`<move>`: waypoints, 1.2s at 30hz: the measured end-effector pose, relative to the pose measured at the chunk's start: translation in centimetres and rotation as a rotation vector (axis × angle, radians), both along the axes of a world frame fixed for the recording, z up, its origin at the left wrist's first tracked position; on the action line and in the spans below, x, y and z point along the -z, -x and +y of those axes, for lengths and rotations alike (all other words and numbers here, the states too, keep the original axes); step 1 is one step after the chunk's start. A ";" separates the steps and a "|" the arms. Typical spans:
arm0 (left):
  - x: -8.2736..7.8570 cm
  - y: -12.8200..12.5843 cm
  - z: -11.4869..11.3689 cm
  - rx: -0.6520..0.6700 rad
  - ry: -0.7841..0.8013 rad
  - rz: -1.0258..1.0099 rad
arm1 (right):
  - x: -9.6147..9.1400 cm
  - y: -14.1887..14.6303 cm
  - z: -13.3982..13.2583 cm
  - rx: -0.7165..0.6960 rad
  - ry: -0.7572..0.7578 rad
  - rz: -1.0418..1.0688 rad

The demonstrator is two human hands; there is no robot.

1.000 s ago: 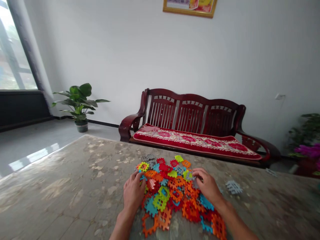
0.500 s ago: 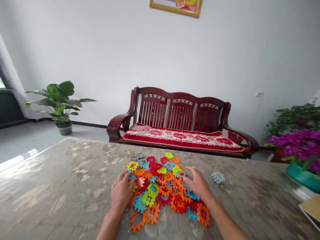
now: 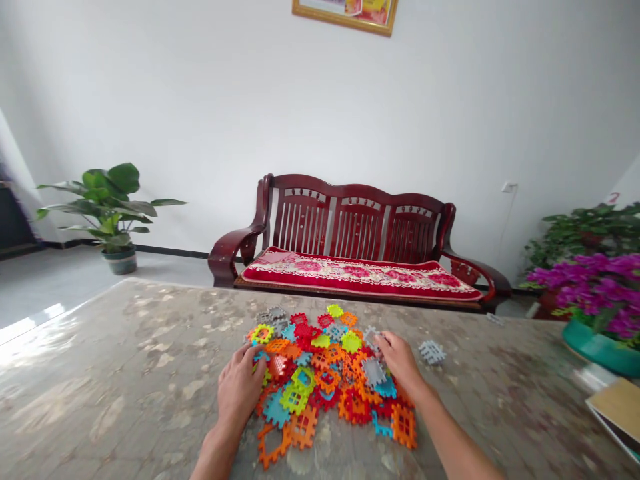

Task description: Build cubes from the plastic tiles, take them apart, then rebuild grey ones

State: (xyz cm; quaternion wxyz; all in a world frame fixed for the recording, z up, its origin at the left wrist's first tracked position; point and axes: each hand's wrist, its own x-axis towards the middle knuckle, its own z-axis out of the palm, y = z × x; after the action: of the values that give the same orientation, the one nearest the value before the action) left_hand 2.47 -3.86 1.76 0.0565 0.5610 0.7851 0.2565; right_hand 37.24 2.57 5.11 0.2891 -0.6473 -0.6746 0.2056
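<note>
A heap of flat plastic interlocking blocks with toothed edges, in orange, red, blue, grey and lime, lies on the cloth-covered table. At the heap's right side, my right hand pinches a grey interlocking block at its edge, thumb and fingers together. Just below it rests another grey block on top of the heap. My left hand lies along the left side, fingers loosely stretched over the outer pieces near a lime block. Its fingertips touch the heap and nothing shows in its grasp.
Apart from the heap, a grey block lies to the right and another near the far edge. A teal flower pot and a book stand at the right. Beyond the table is a wooden bench.
My right hand has closed on a grey block at the heap's right side, and a grey block beneath it is now uncovered. My left hand stays at the left side. The view has shifted slightly.
</note>
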 end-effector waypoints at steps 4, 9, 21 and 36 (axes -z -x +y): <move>-0.1 0.0 0.1 -0.004 0.024 0.004 | 0.9 -2.7 -0.6 0.079 0.042 0.080; 0.3 0.3 0.3 0.005 0.032 0.031 | 2.6 -7.9 -2.8 0.152 0.011 0.065; 0.8 0.9 0.7 0.027 0.073 0.052 | 3.8 -14.2 -7.7 0.322 -0.073 -0.254; 1.2 1.2 0.9 0.020 0.041 0.049 | 2.9 -11.3 -8.6 0.435 0.045 -0.558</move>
State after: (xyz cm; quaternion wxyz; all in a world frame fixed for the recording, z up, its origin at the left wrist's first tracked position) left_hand 1.31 -2.94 0.54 0.0512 0.5735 0.7858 0.2259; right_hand 48.57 -6.02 2.22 0.1164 -0.8135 -0.5690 -0.0305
